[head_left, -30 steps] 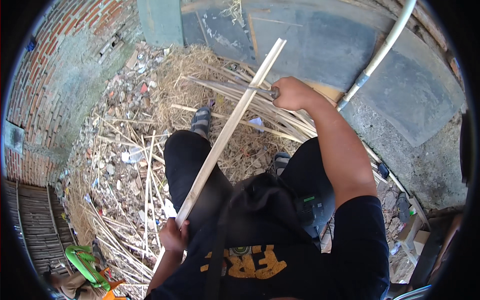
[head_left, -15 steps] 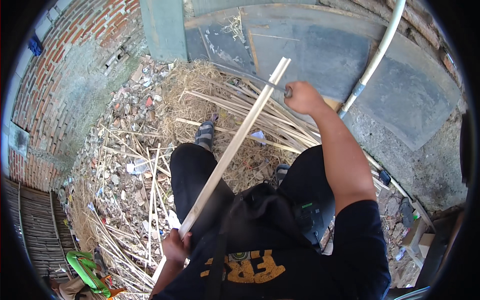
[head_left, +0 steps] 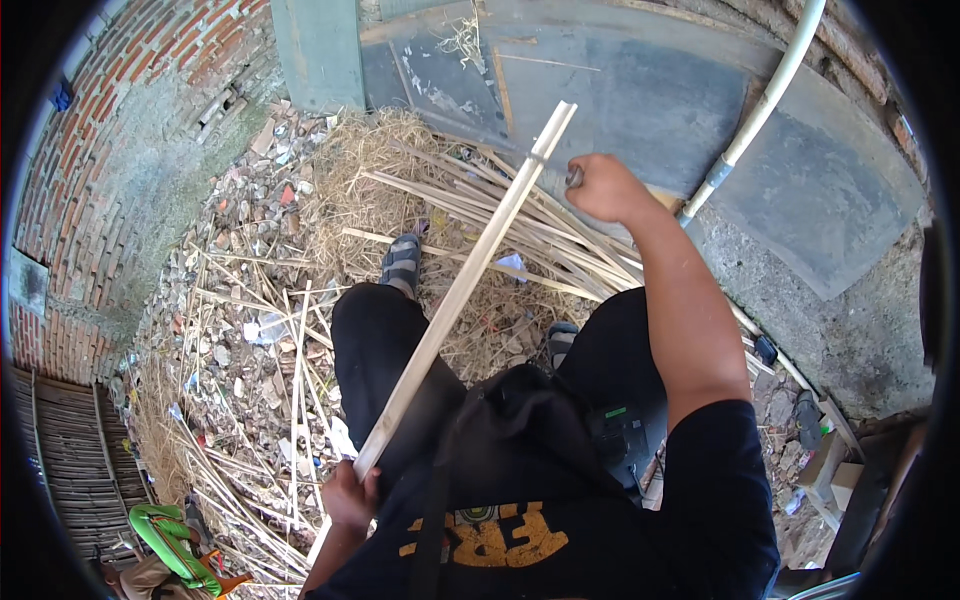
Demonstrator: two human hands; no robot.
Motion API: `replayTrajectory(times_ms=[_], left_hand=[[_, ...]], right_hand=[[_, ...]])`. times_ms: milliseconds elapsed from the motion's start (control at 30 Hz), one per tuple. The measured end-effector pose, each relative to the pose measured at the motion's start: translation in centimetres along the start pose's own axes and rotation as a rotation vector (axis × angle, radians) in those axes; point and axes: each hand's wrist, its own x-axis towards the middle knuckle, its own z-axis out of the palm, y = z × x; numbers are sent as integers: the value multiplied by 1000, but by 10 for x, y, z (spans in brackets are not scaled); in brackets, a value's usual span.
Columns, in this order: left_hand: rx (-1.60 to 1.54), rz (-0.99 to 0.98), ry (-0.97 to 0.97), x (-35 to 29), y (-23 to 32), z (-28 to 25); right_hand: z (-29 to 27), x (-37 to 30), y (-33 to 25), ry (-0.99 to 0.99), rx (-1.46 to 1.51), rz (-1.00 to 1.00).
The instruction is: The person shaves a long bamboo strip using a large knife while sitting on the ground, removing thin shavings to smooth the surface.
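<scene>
While the pale strip [head_left: 470, 275] is slanting over the bent left thigh [head_left: 375, 335], its far end is jutting out with no hand supporting it. The left hand [head_left: 348, 494] is closing round its near end, and the right hand [head_left: 602, 188] is clenching the handle of a bladed tool [head_left: 574, 177], whose blurred blade is crossing the strip near the far end; whether it is biting into the strip, I cannot tell. Because only one of the hands is steadying the strip, it could be twisting or bouncing under a hard stroke, and a slipping blade could be skidding down toward the thigh or left hand. Beyond, the sandalled left foot [head_left: 402, 262] is resting near loose strips [head_left: 575, 255] and rubble [head_left: 232, 345], which could be shifting underfoot and spoiling the balance.
</scene>
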Motion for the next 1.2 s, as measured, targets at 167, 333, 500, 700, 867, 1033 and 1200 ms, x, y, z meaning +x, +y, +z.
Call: replayTrajectory(times_ms=[167, 333, 500, 700, 867, 1033, 1200], left_hand=[[-41, 13, 57, -8, -7, 8], [-26, -38, 27, 6, 1, 12], [12, -9, 22, -1, -5, 8], [-57, -31, -13, -1, -6, 13], [-52, 36, 74, 0, -11, 22], [-278, 8, -52, 5, 3, -11], [-289, -108, -341, 21, 3, -38]], right_hand=[[6, -37, -50, -133, -115, -228], [4, 13, 23, 165, 110, 28], [-5, -5, 10, 179, 191, -16], [-10, -40, -31, -41, -92, -226], [-3, 3, 14, 295, 165, 62], [1, 5, 32, 489, 328, 86], [-5, -1, 32, 374, 427, 125]])
